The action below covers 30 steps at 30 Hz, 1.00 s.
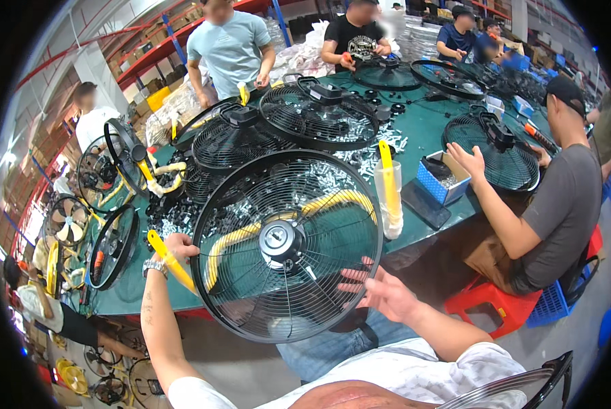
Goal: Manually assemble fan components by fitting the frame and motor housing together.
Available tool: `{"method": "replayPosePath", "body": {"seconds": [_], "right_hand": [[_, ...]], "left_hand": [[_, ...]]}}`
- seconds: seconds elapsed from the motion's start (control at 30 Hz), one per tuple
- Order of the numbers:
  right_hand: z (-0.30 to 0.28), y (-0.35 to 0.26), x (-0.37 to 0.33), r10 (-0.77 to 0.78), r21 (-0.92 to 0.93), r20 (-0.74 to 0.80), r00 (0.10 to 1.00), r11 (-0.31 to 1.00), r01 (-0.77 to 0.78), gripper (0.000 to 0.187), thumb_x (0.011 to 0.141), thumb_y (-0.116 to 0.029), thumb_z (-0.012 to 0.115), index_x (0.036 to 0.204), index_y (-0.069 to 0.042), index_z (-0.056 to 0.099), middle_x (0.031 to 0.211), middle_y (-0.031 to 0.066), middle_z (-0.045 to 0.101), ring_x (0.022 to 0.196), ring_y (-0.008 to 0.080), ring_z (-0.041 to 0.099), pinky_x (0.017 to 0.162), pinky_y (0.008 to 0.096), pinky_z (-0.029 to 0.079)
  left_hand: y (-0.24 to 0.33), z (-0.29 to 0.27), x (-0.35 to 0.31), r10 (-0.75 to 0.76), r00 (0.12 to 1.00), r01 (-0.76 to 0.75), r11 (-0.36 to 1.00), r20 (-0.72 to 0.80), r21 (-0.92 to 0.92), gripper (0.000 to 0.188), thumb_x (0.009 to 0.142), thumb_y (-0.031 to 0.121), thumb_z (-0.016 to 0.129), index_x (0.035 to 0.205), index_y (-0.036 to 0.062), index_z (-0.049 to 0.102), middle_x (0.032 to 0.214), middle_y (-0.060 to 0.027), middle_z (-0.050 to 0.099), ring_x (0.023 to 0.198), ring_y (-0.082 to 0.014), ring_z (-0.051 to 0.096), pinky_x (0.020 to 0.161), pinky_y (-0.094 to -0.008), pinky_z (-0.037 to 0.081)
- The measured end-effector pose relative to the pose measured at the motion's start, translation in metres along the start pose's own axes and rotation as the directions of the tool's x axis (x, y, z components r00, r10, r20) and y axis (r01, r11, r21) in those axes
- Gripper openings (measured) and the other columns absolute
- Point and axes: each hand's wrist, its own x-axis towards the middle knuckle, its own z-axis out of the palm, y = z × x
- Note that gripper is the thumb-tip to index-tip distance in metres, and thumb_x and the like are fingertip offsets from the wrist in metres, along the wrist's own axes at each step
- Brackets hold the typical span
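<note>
A large round black fan (281, 243) with a wire grille and a central motor hub stands tilted in front of me at the table's near edge. My left hand (178, 247) is closed on the left side of its rim. Beside that hand a flat yellow piece (171, 262) slants down to the rim. My right hand (386, 294) is at the lower right rim, fingers spread, some seen through the grille; whether it touches the fan is unclear. A bent yellow tube (232, 247) shows through the grille.
Several black fan grilles (319, 112) and loose metal fasteners (395, 140) cover the green table (418, 221). To the right stand a wrapped yellow part (388, 191), a blue box (443, 178) and a dark flat case (424, 206). A co-worker (557, 184) sits right; others stand across.
</note>
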Motion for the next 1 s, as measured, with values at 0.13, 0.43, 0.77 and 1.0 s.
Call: {"method": "replayPosePath", "body": {"seconds": [0.13,0.43,0.77,1.0], "right_hand": [[0.007,0.012,0.009,0.017,-0.051,-0.006,1.0,0.999,-0.017,0.09,0.087,-0.007,0.064,0.148,-0.008,-0.003,0.137,0.022,0.041,0.117,0.0327,0.055,0.086,0.0488,0.054],[0.048,-0.006,0.025,-0.269,-0.184,0.106,0.957,0.941,0.284,0.087,0.086,0.0,0.063,0.149,-0.013,0.005,0.129,0.0176,0.044,0.112,0.0279,0.056,0.084,0.041,0.056],[0.102,-0.091,0.022,-0.388,-0.266,0.179,0.904,0.866,0.424,0.071,0.086,-0.018,0.057,0.144,0.001,0.021,0.129,0.0301,0.046,0.11,0.0411,0.058,0.079,0.0464,0.06],[0.09,-0.097,0.007,-0.356,-0.239,0.212,0.91,0.884,0.401,0.065,0.089,-0.023,0.052,0.14,0.008,0.025,0.128,0.0323,0.048,0.111,0.0433,0.058,0.08,0.0493,0.06]], "left_hand": [[0.002,0.003,0.002,0.002,0.999,-0.002,1.0,-0.034,-0.003,0.03,0.065,0.027,0.072,0.074,-0.0016,0.068,0.063,-0.0081,0.064,0.058,-0.017,0.062,0.058,-0.0317,0.052],[0.009,-0.059,0.019,0.374,0.915,-0.339,0.917,-0.155,0.21,0.022,0.068,0.021,0.074,0.064,0.0023,0.062,0.057,-0.0089,0.052,0.053,-0.0217,0.052,0.053,-0.0363,0.043],[0.09,-0.133,-0.043,0.439,0.797,-0.298,0.883,-0.416,0.362,0.033,0.073,0.027,0.067,0.075,-0.0062,0.063,0.061,-0.0213,0.054,0.057,-0.0301,0.054,0.059,-0.0392,0.046],[0.116,-0.116,-0.069,0.354,0.837,-0.202,0.909,-0.418,0.365,0.029,0.076,0.024,0.065,0.076,-0.0048,0.061,0.065,-0.0203,0.055,0.061,-0.0298,0.055,0.063,-0.0395,0.045]]}}
